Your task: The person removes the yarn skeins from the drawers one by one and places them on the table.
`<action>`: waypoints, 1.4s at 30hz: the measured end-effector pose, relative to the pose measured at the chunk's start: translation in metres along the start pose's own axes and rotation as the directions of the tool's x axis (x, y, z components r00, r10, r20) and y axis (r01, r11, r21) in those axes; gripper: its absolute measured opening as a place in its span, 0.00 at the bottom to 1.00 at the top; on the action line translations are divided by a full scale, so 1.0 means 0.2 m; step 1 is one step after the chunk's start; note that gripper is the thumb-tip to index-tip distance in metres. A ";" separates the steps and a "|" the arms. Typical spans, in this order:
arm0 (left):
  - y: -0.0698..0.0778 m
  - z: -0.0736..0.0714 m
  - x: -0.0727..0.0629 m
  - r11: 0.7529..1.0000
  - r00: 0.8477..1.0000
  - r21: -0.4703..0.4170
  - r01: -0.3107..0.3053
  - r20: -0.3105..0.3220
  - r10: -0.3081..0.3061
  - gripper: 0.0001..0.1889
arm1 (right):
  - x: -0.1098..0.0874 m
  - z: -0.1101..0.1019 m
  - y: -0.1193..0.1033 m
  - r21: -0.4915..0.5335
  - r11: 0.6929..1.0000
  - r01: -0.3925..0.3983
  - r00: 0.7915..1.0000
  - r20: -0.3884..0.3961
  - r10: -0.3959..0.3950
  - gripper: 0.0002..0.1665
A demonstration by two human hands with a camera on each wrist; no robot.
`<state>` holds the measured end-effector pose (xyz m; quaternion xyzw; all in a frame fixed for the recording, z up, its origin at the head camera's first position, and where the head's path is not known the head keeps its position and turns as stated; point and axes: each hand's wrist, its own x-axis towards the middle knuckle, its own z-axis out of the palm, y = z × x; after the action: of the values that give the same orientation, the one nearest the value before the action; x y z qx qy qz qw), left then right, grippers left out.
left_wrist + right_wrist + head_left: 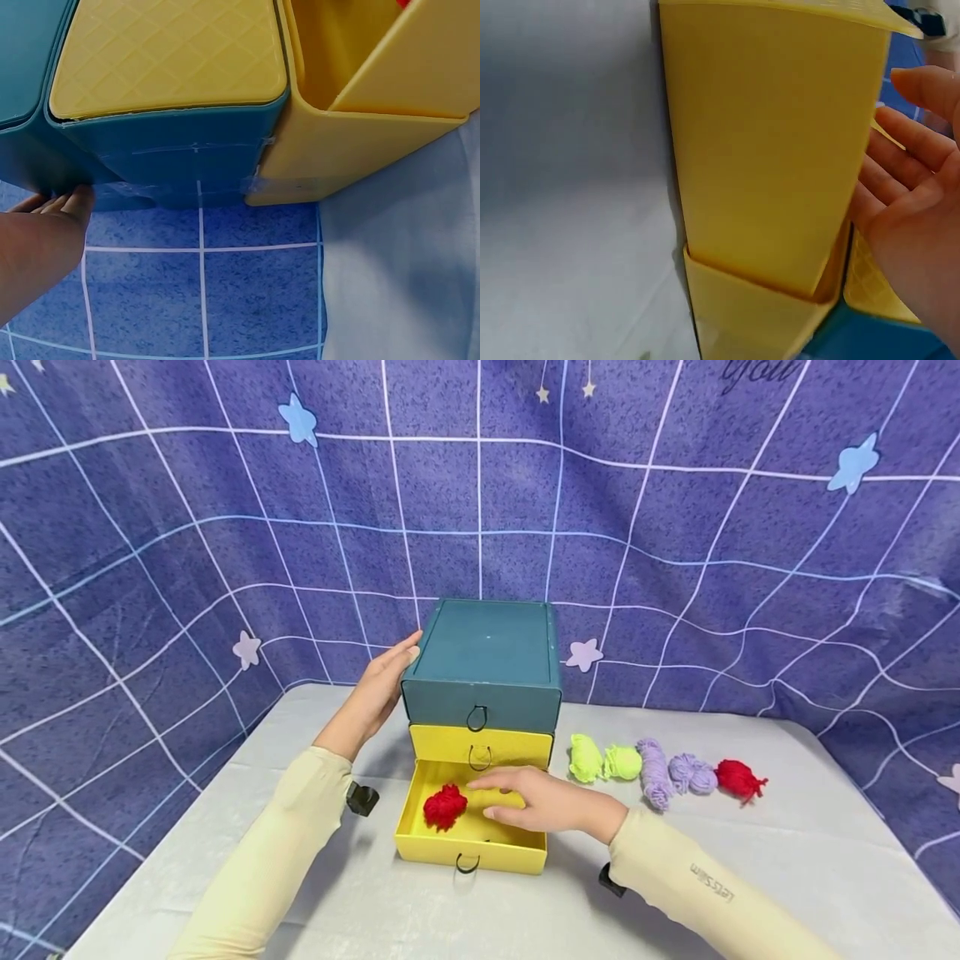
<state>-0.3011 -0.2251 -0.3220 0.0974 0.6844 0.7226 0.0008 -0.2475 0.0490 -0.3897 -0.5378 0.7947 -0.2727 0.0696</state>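
Note:
A stack of small drawers stands on the table, with a teal drawer unit (483, 647) at the top and a closed yellow drawer (442, 744) under it. The bottom yellow drawer (420, 846) is pulled out toward me, and a red yarn bundle (446, 807) lies in its left part. My left hand (381, 687) rests against the left side of the teal unit, fingers extended. Over the right part of the pulled-out drawer hovers my right hand (542, 802), fingers spread and loosely bent, holding nothing. In the right wrist view its palm (919, 217) shows beside the drawer's side wall.
Right of the stack, a row of yarn bundles lies on the grey-white tablecloth (675, 868): two lime green ones (585, 758), two lilac ones (655, 774) and a red one (738, 778). A blue-purple grid-patterned curtain (637, 527) hangs behind and at the left.

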 end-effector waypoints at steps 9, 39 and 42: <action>0.04 0.01 0.00 0.999 1.000 0.040 0.022 -0.002 -0.022 0.30 | 0.09 0.05 0.00 -0.095 0.995 0.032 0.997 0.067 -0.026 0.26; 0.16 0.06 0.05 0.964 0.994 0.243 0.105 -0.014 -0.105 0.28 | 0.23 0.17 0.04 -0.217 0.976 0.026 0.987 0.161 0.009 0.30; 0.16 0.06 0.04 0.961 0.995 0.256 0.103 -0.016 -0.102 0.28 | 0.23 0.18 0.05 -0.214 0.977 0.016 0.987 0.157 0.018 0.31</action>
<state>-0.3040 -0.2141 -0.2890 0.0601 0.7763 0.6270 0.0247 -0.2599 -0.0031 -0.4155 -0.5617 0.8118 -0.1415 0.0741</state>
